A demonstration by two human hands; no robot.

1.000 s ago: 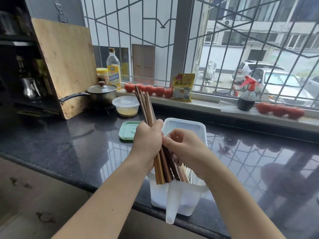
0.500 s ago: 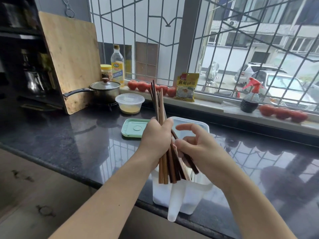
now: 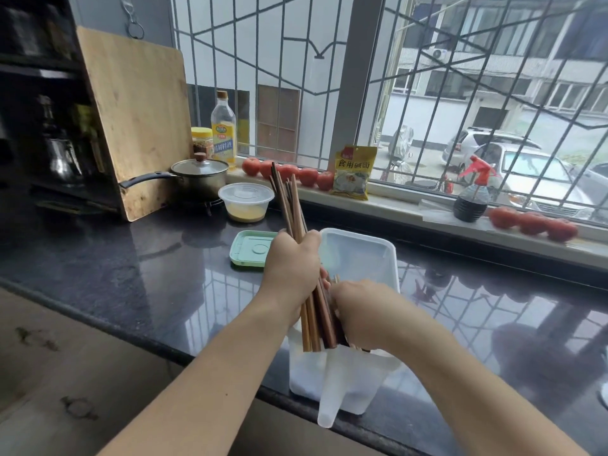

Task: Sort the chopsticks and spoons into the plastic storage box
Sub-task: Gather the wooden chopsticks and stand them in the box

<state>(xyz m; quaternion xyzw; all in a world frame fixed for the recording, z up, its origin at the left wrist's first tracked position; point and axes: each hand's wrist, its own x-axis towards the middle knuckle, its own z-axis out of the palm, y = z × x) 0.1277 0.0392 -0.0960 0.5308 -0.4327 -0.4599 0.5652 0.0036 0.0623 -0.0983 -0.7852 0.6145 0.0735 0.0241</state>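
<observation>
Left hand (image 3: 292, 274): fingers curled round a bundle of chopsticks (image 3: 294, 209), gripping it near the middle; the bundle stands nearly upright, tilted a little to the left at the top.
Chopsticks: brown wooden sticks, upper ends fanned above the left hand, lower ends spread just over the near rim of the plastic storage box (image 3: 385, 255).
Right hand (image 3: 365, 311): palm down beside the lower ends of the chopsticks, touching them; its fingers are hidden behind the hand and the sticks, so I cannot tell whether they pinch a stick or only press on it.
Plastic storage box: white and translucent, standing on the dark bench (image 3: 131, 258) close to the near edge; its far half is open and uncovered, its near half lies under both hands.
Green lid (image 3: 250, 250): flat on the bench just left of the box, near the left hand.
Left side: a lidded plastic tub (image 3: 246, 202), a pot (image 3: 197, 177) and a leaning cutting board (image 3: 138, 116) stand further back, well apart from the box.
Right side: bare polished bench between the box and the windowsill.
Windowsill: tomatoes (image 3: 286, 174), a yellow packet (image 3: 353, 172) and a spray bottle (image 3: 472, 192) behind the box.
</observation>
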